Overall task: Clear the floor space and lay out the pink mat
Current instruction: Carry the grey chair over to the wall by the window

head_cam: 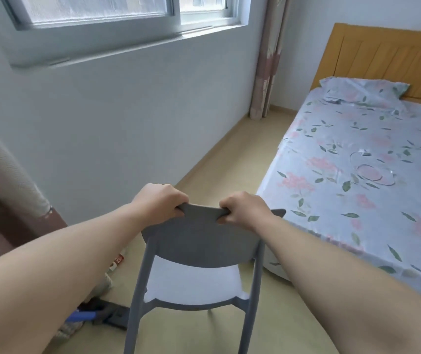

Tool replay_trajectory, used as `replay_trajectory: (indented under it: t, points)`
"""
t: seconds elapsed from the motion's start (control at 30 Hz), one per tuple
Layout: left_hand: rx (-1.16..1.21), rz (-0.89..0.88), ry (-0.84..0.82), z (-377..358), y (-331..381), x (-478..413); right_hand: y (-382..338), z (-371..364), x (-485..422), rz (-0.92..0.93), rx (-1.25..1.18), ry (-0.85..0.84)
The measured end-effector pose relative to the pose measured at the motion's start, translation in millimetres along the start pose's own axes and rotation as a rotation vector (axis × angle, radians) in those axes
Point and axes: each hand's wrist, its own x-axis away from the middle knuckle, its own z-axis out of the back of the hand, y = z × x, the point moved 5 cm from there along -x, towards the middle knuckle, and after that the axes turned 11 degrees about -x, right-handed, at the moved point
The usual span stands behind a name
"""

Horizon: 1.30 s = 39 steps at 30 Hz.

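Both hands (161,200) on chair (199,233); bed (357,175) beside.

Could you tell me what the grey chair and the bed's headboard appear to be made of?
The grey chair, gripped at its top by the left hand and right hand, looks like moulded plastic: one-piece, matte, with rounded edges. The headboard looks like wood or wood-look laminate: orange-tan, smooth, with vertical grooved panels.
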Motion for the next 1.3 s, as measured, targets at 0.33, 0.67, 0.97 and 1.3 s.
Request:
replay_trajectory:
  t: [0.33, 0.67, 0.97, 1.3]
  points:
    - [-0.082, 0.122, -0.119, -4.3, -91.8, -99.7, 6.2, 33.8, -151.9, 0.151, -0.039, -0.031]
    - [-0.026, 0.052, -0.084, -25.5, -177.9, -255.9, 52.8, 65.7, -310.5, 0.062, -0.006, -0.008]
    - [0.004, -0.084, -0.04, -29.9, -238.0, -445.1, 129.5, 120.1, -457.1, -0.103, -0.009, 0.016]
    - [-0.034, -0.189, 0.012, -20.6, -252.7, -681.3, 267.0, 194.1, -603.0, -0.219, 0.038, 0.081]
